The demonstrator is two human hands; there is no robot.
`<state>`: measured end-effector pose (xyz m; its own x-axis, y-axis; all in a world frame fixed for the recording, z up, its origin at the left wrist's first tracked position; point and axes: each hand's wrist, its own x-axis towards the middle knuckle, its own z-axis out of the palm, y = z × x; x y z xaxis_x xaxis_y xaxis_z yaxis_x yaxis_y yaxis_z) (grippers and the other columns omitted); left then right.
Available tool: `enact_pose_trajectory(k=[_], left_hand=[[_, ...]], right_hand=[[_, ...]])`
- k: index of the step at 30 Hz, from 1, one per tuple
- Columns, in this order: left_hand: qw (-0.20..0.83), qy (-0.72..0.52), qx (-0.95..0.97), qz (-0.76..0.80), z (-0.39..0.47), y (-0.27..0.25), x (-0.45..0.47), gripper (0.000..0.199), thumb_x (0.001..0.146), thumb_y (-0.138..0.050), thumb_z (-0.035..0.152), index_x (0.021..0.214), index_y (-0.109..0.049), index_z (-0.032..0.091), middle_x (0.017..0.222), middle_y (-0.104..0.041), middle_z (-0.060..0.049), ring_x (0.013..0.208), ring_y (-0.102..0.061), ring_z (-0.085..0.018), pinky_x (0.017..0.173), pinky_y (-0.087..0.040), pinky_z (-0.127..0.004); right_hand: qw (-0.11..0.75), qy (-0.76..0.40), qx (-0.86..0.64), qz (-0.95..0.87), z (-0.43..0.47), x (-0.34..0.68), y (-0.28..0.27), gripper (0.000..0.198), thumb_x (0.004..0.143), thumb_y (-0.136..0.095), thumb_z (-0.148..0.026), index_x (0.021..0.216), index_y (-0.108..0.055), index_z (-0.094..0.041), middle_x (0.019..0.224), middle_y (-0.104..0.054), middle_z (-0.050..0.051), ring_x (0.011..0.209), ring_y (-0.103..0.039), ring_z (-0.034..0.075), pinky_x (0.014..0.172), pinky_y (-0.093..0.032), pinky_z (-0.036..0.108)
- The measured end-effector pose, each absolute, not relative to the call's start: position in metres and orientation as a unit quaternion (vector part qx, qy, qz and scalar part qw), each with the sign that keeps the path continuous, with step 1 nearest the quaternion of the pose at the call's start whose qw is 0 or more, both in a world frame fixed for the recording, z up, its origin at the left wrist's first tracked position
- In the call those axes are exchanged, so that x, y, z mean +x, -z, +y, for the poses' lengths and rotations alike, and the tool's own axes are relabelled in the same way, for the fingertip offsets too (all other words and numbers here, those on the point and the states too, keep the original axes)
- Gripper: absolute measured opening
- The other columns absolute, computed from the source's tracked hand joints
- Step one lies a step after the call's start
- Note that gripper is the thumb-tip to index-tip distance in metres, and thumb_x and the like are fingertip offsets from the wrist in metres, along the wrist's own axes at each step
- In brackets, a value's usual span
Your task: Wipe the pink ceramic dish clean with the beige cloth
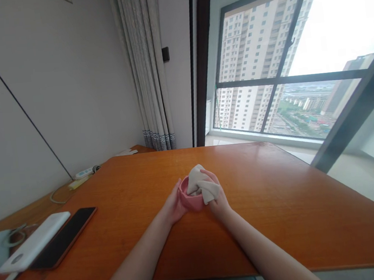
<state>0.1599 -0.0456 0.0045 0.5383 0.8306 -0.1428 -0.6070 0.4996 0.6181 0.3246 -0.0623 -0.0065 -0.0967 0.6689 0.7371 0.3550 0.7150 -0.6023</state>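
Observation:
Over the middle of the wooden table, a pink bowl (193,203) is held with its opening tilted partly toward me. My left hand (175,205) is wrapped round the bowl's left side. A pale beige cloth (199,184) is bunched in my right hand (219,196), at the bowl's right side. Part of the cloth lies inside the bowl and part drapes over its rim. The cloth hides some of the right fingers and much of the bowl's inside.
On the wooden table (256,222), a white power bank (37,240) with a cable lies at the left beside a dark phone (65,237). A power strip (85,173) sits near the wall. A curtain (148,68) and a window (267,80) stand beyond the table.

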Motion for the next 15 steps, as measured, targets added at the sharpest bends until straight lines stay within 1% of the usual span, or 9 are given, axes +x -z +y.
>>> enact_pose_trajectory(k=[3, 5, 8, 10, 12, 13, 15], left_hand=[[0.867, -0.356, 0.295, 0.186, -0.048, -0.004, 0.159, 0.044, 0.086, -0.051, 0.041, 0.126, -0.049, 0.022, 0.12, -0.06, -0.009, 0.095, -0.063, -0.021, 0.079, -0.05, -0.032], [0.861, -0.369, 0.295, 0.187, -0.048, -0.001, 0.161, 0.044, 0.085, -0.053, 0.038, 0.127, -0.048, 0.025, 0.122, -0.059, -0.008, 0.093, -0.063, -0.02, 0.076, -0.051, -0.032], [0.831, -0.447, 0.265, 0.2, -0.043, 0.004, 0.166, 0.045, 0.085, -0.054, 0.03, 0.128, -0.047, 0.021, 0.12, -0.06, -0.008, 0.097, -0.062, -0.02, 0.081, -0.05, -0.033], [0.811, -0.489, 0.249, 0.201, -0.039, 0.005, 0.167, 0.045, 0.085, -0.053, 0.026, 0.129, -0.046, 0.018, 0.119, -0.061, -0.009, 0.097, -0.062, -0.019, 0.084, -0.05, -0.031], [0.795, -0.521, 0.243, 0.196, -0.035, 0.005, 0.166, 0.046, 0.085, -0.053, 0.024, 0.13, -0.046, 0.019, 0.119, -0.061, -0.008, 0.095, -0.063, -0.018, 0.083, -0.05, -0.029], [0.787, -0.533, 0.241, 0.196, -0.033, 0.005, 0.165, 0.046, 0.085, -0.053, 0.023, 0.13, -0.046, 0.02, 0.119, -0.061, -0.008, 0.095, -0.063, -0.017, 0.082, -0.051, -0.028], [0.776, -0.548, 0.232, 0.209, -0.032, 0.003, 0.163, 0.045, 0.084, -0.054, 0.022, 0.129, -0.047, 0.019, 0.118, -0.062, -0.009, 0.097, -0.063, -0.018, 0.083, -0.051, -0.028]], right_hand=[[0.617, -0.179, -0.348, -0.683, -0.051, 0.333, 0.013, 0.03, 0.08, -0.043, -0.031, 0.103, -0.061, -0.022, 0.12, -0.056, 0.007, 0.109, -0.052, 0.025, 0.097, -0.04, 0.041], [0.633, -0.2, -0.345, -0.664, -0.045, 0.336, 0.017, 0.036, 0.081, -0.043, -0.032, 0.112, -0.057, -0.022, 0.118, -0.058, 0.007, 0.11, -0.053, 0.025, 0.097, -0.04, 0.042], [0.62, -0.206, -0.353, -0.669, -0.044, 0.33, 0.019, 0.04, 0.084, -0.042, -0.032, 0.122, -0.053, -0.025, 0.132, -0.05, 0.005, 0.121, -0.046, 0.025, 0.104, -0.034, 0.043], [0.589, -0.203, -0.36, -0.695, -0.048, 0.323, 0.017, 0.041, 0.084, -0.044, -0.032, 0.125, -0.052, -0.027, 0.14, -0.042, 0.002, 0.13, -0.036, 0.025, 0.108, -0.027, 0.044], [0.552, -0.205, -0.358, -0.724, -0.052, 0.316, 0.015, 0.041, 0.083, -0.048, -0.033, 0.124, -0.054, -0.029, 0.143, -0.038, -0.001, 0.135, -0.026, 0.026, 0.111, -0.022, 0.045], [0.548, -0.211, -0.356, -0.727, -0.054, 0.313, 0.015, 0.041, 0.083, -0.049, -0.033, 0.123, -0.054, -0.029, 0.143, -0.037, -0.001, 0.136, -0.025, 0.025, 0.112, -0.02, 0.045], [0.574, -0.237, -0.361, -0.696, -0.053, 0.311, 0.014, 0.04, 0.083, -0.048, -0.036, 0.121, -0.056, -0.028, 0.14, -0.042, 0.0, 0.134, -0.03, 0.025, 0.111, -0.023, 0.044]])
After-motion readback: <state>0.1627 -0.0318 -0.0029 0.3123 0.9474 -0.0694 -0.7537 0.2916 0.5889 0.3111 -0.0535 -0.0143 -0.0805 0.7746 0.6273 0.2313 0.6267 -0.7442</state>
